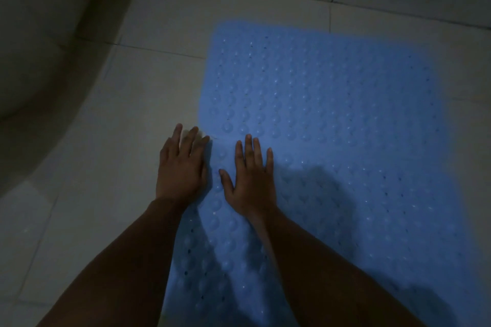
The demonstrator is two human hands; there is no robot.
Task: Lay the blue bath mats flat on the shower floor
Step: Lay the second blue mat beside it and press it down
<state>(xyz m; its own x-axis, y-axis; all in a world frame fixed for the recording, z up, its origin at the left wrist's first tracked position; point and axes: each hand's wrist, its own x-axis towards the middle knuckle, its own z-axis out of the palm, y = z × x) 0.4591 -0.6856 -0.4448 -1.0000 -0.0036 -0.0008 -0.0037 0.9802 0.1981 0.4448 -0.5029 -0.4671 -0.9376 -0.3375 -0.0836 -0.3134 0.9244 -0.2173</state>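
Both hands lie flat with straight fingers, the right hand (252,178) on the mat (345,127), the left hand (182,164) over its left edge.

A blue bath mat (332,119) is lying flat on the pale tiled floor (148,82) — its bumps facing up. The right hand (252,180) is pressing on it, fingers straight, while the left hand (182,164) is resting flat at its left edge — a curved white fixture (39,48) is showing at far left
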